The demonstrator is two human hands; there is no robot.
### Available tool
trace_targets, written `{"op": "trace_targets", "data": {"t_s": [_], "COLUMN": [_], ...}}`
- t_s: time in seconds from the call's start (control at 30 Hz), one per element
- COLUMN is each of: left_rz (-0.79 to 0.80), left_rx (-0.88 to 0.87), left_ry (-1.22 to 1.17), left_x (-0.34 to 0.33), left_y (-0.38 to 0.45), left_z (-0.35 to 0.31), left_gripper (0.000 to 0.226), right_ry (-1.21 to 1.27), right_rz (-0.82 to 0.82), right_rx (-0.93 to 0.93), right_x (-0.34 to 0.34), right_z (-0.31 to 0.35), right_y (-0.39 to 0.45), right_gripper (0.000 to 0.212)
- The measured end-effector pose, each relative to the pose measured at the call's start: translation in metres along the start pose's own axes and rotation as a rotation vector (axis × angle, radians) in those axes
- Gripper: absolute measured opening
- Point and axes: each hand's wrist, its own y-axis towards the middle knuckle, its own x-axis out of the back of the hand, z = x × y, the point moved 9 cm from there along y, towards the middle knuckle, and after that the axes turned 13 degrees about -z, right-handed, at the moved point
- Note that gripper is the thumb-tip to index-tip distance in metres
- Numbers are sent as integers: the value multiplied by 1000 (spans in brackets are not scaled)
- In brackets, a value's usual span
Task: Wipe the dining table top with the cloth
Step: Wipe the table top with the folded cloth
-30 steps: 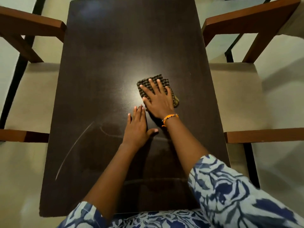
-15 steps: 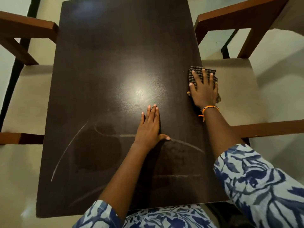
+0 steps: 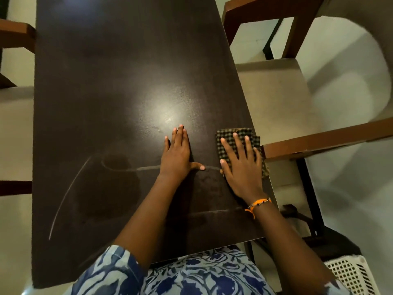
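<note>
The dark brown dining table top (image 3: pixel 110 86) fills the middle of the head view, with pale wet streaks curving across its near half. A checked brown cloth (image 3: pixel 240 134) lies at the table's right edge, partly hanging past it. My right hand (image 3: pixel 241 165) presses flat on the cloth with fingers spread and straight. My left hand (image 3: pixel 177 154) rests flat on the bare table just left of the cloth, fingers together, thumb out.
A wooden chair with a beige seat (image 3: pixel 274 99) stands tight against the table's right side, its armrest (image 3: pixel 319 141) beside the cloth. Another chair (image 3: pixel 14 35) is at the left. A white perforated basket (image 3: pixel 350 273) sits on the floor at the lower right.
My right hand slid the cloth from the table's middle to the right edge, then drew it back toward me along that edge. My left hand stayed flat on the table.
</note>
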Motion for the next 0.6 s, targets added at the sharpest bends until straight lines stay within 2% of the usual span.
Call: {"op": "trace_targets", "data": {"t_s": [0.17, 0.33, 0.43, 0.6], "left_rz": [-40, -69, -95, -119], "left_rx": [-10, 44, 82, 177], "left_ry": [-13, -40, -42, -57], "left_x": [0, 2, 8, 13], "left_y": [-6, -27, -43, -63], "left_z": [5, 33, 60, 99], "left_gripper": [116, 116, 115, 115], "right_ry": [-27, 26, 26, 86], "right_rz": [26, -8, -34, 39], "right_rx": [108, 7, -15, 209], "right_x": [0, -6, -16, -38], "right_z": [-1, 19, 69, 190], "right_y": [31, 88, 95, 69], "right_gripper": [58, 58, 58, 58]}}
